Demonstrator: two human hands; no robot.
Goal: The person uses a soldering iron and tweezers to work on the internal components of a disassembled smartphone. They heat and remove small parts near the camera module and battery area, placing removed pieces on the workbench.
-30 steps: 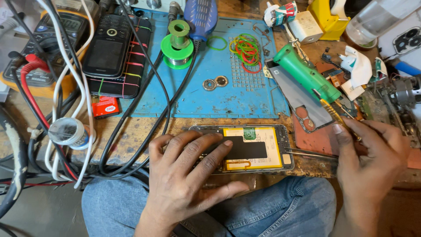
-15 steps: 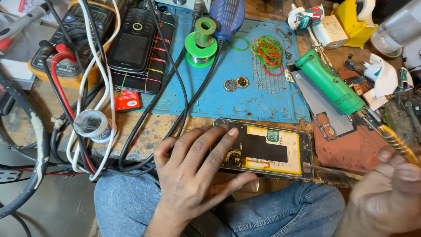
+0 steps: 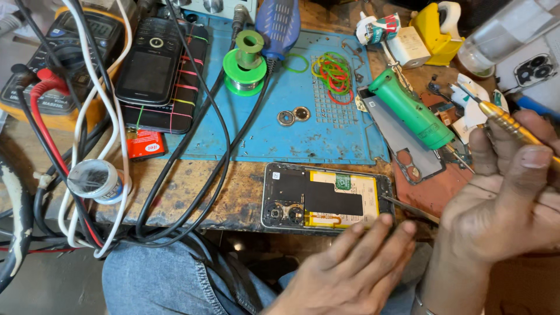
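An opened phone (image 3: 326, 198) lies at the bench's front edge, back cover off, with its yellow battery and black shielding showing. My left hand (image 3: 350, 268) hovers just below and in front of it, fingers spread, holding nothing, not touching the phone. My right hand (image 3: 507, 204) is raised at the right and grips a gold-coloured screwdriver (image 3: 513, 125), its tip pointing up-left, away from the phone. A thin metal tool (image 3: 411, 209) lies by the phone's right end.
A blue work mat (image 3: 303, 134) carries a green solder spool (image 3: 248, 70), coloured rubber bands (image 3: 333, 73) and two small rings (image 3: 293, 115). A green-handled tool (image 3: 411, 111) lies right of it. Keypad phone (image 3: 149, 61), multimeter (image 3: 64, 64), cables and a round tin (image 3: 93, 179) crowd the left.
My left hand has lifted off the phone and drawn back towards me. My right hand has risen with the screwdriver. The camera has shifted, so the phone sits more central.
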